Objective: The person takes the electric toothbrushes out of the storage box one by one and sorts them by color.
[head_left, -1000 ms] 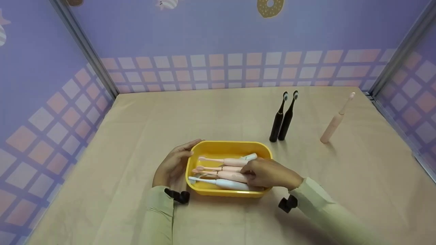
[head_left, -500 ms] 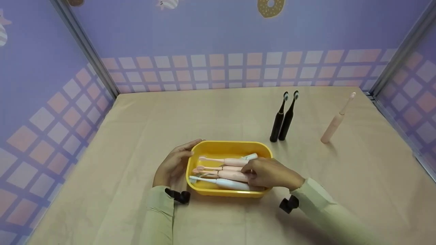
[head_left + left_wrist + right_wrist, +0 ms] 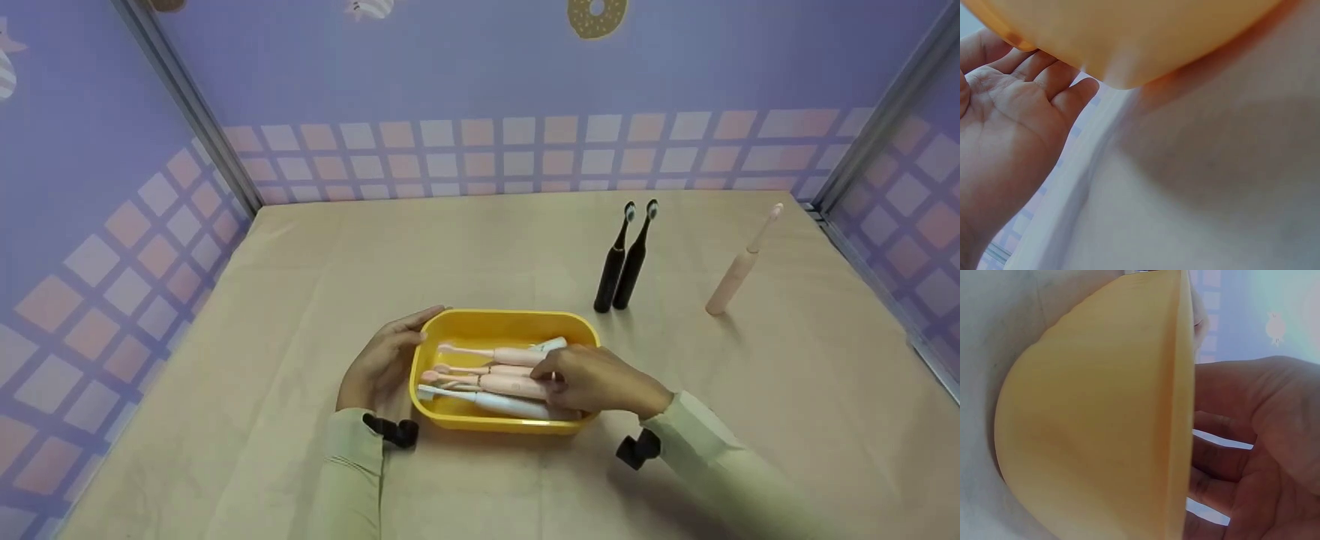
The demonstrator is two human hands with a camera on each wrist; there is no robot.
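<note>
In the head view a yellow plastic bin (image 3: 504,425) holds several pink and white electric toothbrushes lying lengthwise. My left hand (image 3: 381,358) holds the bin's left end, its thumb by the rim and its fingers against the outside wall. Reaching over the right end, my right hand (image 3: 600,381) pinches the handle of a pink electric toothbrush (image 3: 510,385) inside the bin. Beside it lies a white electric toothbrush (image 3: 506,406) nearer the front wall. In the right wrist view the bin's wall (image 3: 1089,422) hides the fingertips.
Two black electric toothbrushes (image 3: 610,274) stand upright close together behind the bin to the right. Farther right stands a pink electric toothbrush (image 3: 731,281). Patterned panels (image 3: 480,154) bound the cloth-covered table (image 3: 375,247) at the back and sides.
The pink toothbrush's head end has shifted very slightly left and up inside the bin. Both hands stay nearly in place; the standing toothbrushes have not moved.
</note>
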